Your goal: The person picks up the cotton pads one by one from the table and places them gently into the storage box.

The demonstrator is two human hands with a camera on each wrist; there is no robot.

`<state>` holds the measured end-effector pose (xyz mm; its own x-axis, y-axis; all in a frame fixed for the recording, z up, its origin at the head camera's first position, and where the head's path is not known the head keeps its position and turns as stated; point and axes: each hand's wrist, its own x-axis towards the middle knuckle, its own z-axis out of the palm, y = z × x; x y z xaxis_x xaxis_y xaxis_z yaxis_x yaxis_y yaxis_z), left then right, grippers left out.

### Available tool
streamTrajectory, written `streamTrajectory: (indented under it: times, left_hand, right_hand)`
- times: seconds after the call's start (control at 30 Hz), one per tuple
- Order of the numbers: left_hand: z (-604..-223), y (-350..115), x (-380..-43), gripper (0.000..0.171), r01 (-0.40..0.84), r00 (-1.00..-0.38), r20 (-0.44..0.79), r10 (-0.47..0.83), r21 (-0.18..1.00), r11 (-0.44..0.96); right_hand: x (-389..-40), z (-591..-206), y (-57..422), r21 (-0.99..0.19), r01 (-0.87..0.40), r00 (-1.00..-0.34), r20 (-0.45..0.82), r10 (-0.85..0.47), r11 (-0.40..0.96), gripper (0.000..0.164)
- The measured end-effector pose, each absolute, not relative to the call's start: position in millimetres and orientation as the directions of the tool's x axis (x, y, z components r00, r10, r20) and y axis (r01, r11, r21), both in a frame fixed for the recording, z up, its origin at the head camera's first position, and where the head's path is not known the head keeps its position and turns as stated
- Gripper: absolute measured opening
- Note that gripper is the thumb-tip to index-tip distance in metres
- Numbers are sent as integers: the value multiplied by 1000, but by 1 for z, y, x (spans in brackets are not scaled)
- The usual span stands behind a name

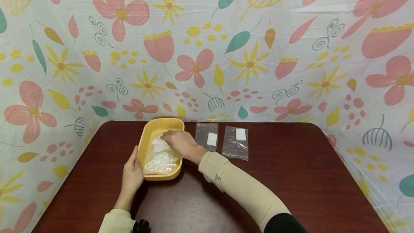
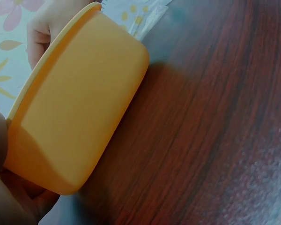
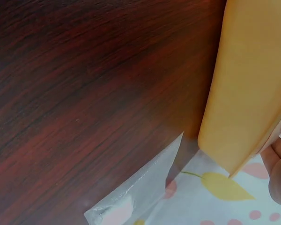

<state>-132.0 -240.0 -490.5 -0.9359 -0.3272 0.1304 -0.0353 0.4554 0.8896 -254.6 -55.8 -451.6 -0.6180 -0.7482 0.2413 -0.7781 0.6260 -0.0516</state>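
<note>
My left hand point(image 1: 133, 172) grips a yellow plastic tray point(image 1: 141, 154) at its left side; in the left wrist view the fingers point(image 2: 23, 199) wrap the near end. Inside lie a stack of clear plastic bags point(image 1: 160, 164) and white paper pieces point(image 1: 159, 146). My right hand point(image 1: 181, 142) reaches over the tray's right rim, fingers bent down by the white pieces. Its fingertips are hidden, so whether they pinch anything cannot be told. The tray's outer wall point(image 3: 248, 79) fills the right side of the right wrist view.
Two clear zip bags, a left one point(image 1: 203, 131) and a right one point(image 1: 233, 148), lie flat right of the tray, each with a white piece. All rest on a dark red-brown wooden table point(image 1: 291, 175). A flower-patterned curtain point(image 1: 223, 46) hangs along the table's back and sides.
</note>
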Motion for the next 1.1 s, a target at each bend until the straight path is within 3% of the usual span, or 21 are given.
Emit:
streamTrajectory:
  times: [0.47,1.1]
  left_hand:
    - [-492,-241,-132,51,-42,-939,116,-324,897,441]
    - [-491,-241,-132,50,-49,-939,112,-325,893,448]
  right_hand:
    - [-251,-454,-80,-109,-761,-640,283,-714,639,27]
    - [-250,-464,-84,-99,-719,-690,210,-692,687,16]
